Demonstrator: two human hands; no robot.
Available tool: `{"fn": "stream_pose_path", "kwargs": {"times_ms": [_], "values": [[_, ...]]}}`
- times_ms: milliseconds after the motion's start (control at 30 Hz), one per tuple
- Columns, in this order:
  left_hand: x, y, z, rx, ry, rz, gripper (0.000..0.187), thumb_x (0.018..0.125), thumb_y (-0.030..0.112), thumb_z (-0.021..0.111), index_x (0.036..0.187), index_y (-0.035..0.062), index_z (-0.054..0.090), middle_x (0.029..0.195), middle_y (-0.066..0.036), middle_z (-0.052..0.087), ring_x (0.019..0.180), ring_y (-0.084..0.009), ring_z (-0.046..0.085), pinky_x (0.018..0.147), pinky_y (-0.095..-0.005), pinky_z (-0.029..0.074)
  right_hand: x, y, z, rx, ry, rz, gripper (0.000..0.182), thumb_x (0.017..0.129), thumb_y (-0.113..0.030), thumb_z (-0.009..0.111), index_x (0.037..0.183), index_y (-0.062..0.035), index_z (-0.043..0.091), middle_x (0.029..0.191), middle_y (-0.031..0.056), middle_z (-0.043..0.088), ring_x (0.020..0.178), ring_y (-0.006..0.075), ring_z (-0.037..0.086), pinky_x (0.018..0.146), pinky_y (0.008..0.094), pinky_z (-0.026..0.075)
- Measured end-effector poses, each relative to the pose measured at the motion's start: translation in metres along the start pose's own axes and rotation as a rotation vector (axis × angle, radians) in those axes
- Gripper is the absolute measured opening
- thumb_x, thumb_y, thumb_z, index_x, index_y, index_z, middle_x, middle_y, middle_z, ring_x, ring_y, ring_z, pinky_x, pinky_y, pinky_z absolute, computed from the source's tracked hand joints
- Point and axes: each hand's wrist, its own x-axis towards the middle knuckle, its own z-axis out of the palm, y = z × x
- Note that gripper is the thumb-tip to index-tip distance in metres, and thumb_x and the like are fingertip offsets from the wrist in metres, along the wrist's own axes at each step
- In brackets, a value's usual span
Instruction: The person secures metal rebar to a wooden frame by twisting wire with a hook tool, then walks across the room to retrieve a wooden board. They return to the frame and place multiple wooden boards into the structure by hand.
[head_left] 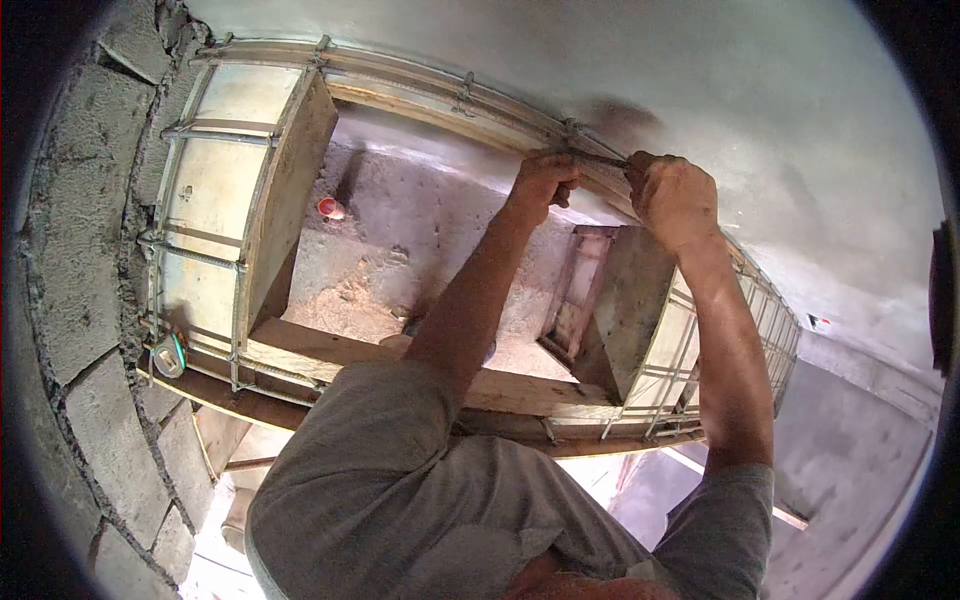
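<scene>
Both arms reach up to the far edge of a timber frame (pixel 440 108) lined with steel reinforcing bars. My left hand (pixel 545 185) is closed, its fingers curled at one end of a short dark metal bar (pixel 602 159). Around the bar's other end my right hand (pixel 675 198) is wrapped in a fist. The bar lies close against the reinforcing bars (pixel 500 100) along that edge, right beside a tied joint (pixel 571 127). What lies under the fingers is hidden.
A concrete block wall (pixel 95 210) stands at the left. Board panels with rebar ties (pixel 230 165) flank the opening. A tape measure (pixel 168 356) sits at the lower left corner. Through the opening, a red cup (pixel 330 208) shows below. A smooth grey wall (pixel 780 120) runs along the far side.
</scene>
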Motion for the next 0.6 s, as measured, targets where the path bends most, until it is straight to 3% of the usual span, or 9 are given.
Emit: {"fn": "stream_pose_path", "kwargs": {"times_ms": [67, 100, 167, 233, 300, 367, 433, 500, 600], "values": [[0.003, 0.01, -0.004, -0.096, 0.075, -0.229, 0.011, 0.085, 0.011, 0.067, 0.08, 0.0018, 0.065, 0.065, -0.004, 0.061, 0.049, -0.0123, 0.054, 0.043, -0.0261, 0.047, 0.0, 0.006, 0.004, 0.062, -0.039, 0.038, 0.018, 0.084, -0.02, 0.057, 0.09, -0.0117, 0.072, 0.085, 0.0181, 0.069, 0.081, 0.0336, 0.069, 0.072, 0.0431, 0.056], [0.007, 0.01, -0.009, -0.103, 0.073, -0.23, 0.011, 0.085, 0.011, 0.067, 0.08, 0.0018, 0.065, 0.065, -0.004, 0.061, 0.049, -0.0123, 0.054, 0.043, -0.0261, 0.047, 0.0, 0.011, 0.008, 0.091, -0.06, 0.056, 0.019, 0.085, -0.022, 0.057, 0.091, -0.0115, 0.072, 0.087, 0.0189, 0.069, 0.084, 0.0338, 0.069, 0.073, 0.0428, 0.056], [0.021, 0.011, -0.022, -0.397, 0.133, -0.426, 0.011, 0.084, 0.009, 0.067, 0.081, -0.0009, 0.065, 0.067, -0.006, 0.063, 0.049, -0.0119, 0.055, 0.043, -0.0239, 0.047, -0.003, 0.035, 0.036, 0.182, -0.036, 0.003, 0.018, 0.086, -0.02, 0.057, 0.095, -0.0103, 0.069, 0.087, 0.0169, 0.069, 0.082, 0.0329, 0.068, 0.072, 0.0421, 0.055], [0.024, 0.014, -0.028, -0.429, 0.031, -0.418, 0.009, 0.085, 0.006, 0.066, 0.082, -0.0023, 0.064, 0.067, -0.008, 0.063, 0.051, -0.0123, 0.057, 0.045, -0.0233, 0.049, -0.019, 0.054, 0.089, 0.277, -0.017, -0.042, 0.018, 0.086, -0.018, 0.057, 0.099, -0.0091, 0.067, 0.086, 0.0149, 0.068, 0.08, 0.032, 0.068, 0.07, 0.0413, 0.054], [0.024, 0.017, -0.022, -0.404, 0.097, -0.45, 0.008, 0.086, 0.004, 0.064, 0.086, -0.0032, 0.063, 0.07, -0.01, 0.064, 0.053, -0.0128, 0.059, 0.047, -0.0227, 0.052, -0.039, 0.064, 0.142, 0.819, 0.233, -0.137, 0.021, 0.088, -0.017, 0.054, 0.103, -0.006, 0.064, 0.081, 0.0153, 0.065, 0.073, 0.0337, 0.065, 0.064, 0.04, 0.051], [0.019, 0.021, -0.008, -0.463, 0.129, -0.413, 0.007, 0.087, 0.004, 0.062, 0.087, -0.0037, 0.062, 0.072, -0.012, 0.064, 0.054, -0.0132, 0.06, 0.048, -0.0229, 0.054, -0.069, 0.034, 0.136, 0.741, 0.174, -0.05, 0.035, 0.096, -0.035, 0.049, 0.101, -0.0061, 0.067, 0.082, 0.0097, 0.068, 0.069, 0.0201, 0.063, 0.066, 0.0349, 0.052], [0.018, 0.012, -0.003, -0.519, 0.17, -0.387, 0.007, 0.089, 0.003, 0.06, 0.089, -0.0042, 0.062, 0.075, -0.013, 0.065, 0.056, -0.0136, 0.061, 0.05, -0.0231, 0.055, -0.078, -0.007, 0.133, 1.117, -0.31, 0.588, 0.038, 0.098, -0.038, 0.047, 0.097, -0.0048, 0.064, 0.079, 0.0085, 0.066, 0.062, 0.0177, 0.058, 0.06, 0.0355, 0.051], [0.012, 0.002, 0.002, -0.737, 0.17, -0.286, 0.009, 0.091, 0.003, 0.056, 0.092, -0.0041, 0.06, 0.079, -0.013, 0.066, 0.059, -0.0149, 0.063, 0.051, -0.0245, 0.056, -0.089, -0.016, 0.14, 1.279, -0.335, 0.671, 0.038, 0.098, -0.039, 0.046, 0.098, -0.0053, 0.064, 0.078, 0.0084, 0.066, 0.06, 0.0173, 0.058, 0.058, 0.0362, 0.05], [-0.003, 0.007, 0.011, -0.744, 0.163, -0.227, 0.012, 0.094, 0.007, 0.055, 0.096, -0.003, 0.061, 0.08, -0.011, 0.067, 0.063, -0.0164, 0.065, 0.056, -0.0273, 0.058, -0.087, -0.022, 0.143, 1.729, -0.382, 0.837, 0.038, 0.097, -0.04, 0.046, 0.099, -0.0066, 0.064, 0.076, 0.0079, 0.065, 0.056, 0.0161, 0.056, 0.054, 0.0383, 0.05]]}}
